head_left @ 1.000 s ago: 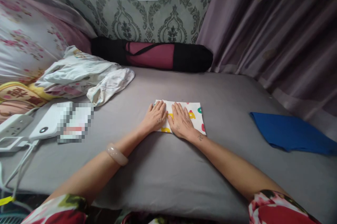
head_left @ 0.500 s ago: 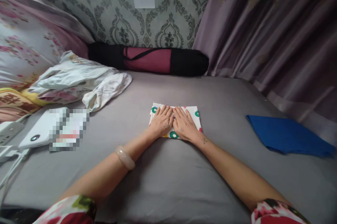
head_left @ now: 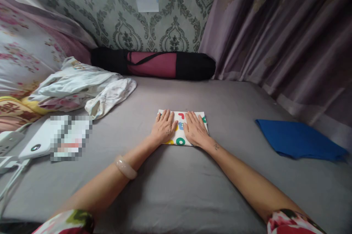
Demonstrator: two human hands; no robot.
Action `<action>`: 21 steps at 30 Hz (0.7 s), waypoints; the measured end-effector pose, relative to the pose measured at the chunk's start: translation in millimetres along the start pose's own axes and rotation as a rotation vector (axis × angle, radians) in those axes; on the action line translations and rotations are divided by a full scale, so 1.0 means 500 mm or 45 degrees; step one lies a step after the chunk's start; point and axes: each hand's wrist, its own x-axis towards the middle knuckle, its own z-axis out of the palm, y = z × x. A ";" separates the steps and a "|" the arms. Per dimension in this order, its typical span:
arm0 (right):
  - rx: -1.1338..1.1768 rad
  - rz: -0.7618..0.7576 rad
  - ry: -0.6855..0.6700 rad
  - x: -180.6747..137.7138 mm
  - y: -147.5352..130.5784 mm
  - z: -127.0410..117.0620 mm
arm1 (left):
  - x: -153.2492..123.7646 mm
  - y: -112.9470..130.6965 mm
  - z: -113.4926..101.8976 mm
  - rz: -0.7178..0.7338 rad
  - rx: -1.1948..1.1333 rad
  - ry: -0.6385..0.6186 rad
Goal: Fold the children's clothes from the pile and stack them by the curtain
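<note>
A folded white cloth [head_left: 180, 141] printed with coloured letters and rings lies flat on the grey bed sheet [head_left: 170, 179], in the middle of the head view. Pressed flat on its left part is my left hand [head_left: 164, 127], fingers stretched out and pointing away from me. My right hand [head_left: 194, 127] lies palm down on the right part, its fingers straight too. Between the hands a strip of the print shows, with a red mark and a green ring. Neither hand grips the cloth; both palms cover parts of it.
Blue folded fabric [head_left: 298, 139] lies at the right. To the left are crumpled light clothes [head_left: 79, 84], a white power bank [head_left: 45, 137], a power strip [head_left: 9, 142] and cables. A black and maroon long bag [head_left: 154, 65] rests along the wall, beside a purple curtain [head_left: 255, 25].
My hands have slid apart over the cloth, the left one leftward and the right one slightly rightward. More of the print shows between them.
</note>
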 end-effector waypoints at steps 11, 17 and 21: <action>-0.002 0.106 -0.049 -0.005 0.022 -0.008 | -0.005 -0.012 -0.004 -0.076 -0.002 -0.069; -0.024 0.137 -0.061 -0.013 0.038 -0.006 | -0.010 -0.020 -0.007 -0.092 -0.006 -0.137; 0.008 0.128 -0.082 -0.023 0.046 -0.008 | -0.021 -0.028 -0.009 -0.060 0.003 -0.126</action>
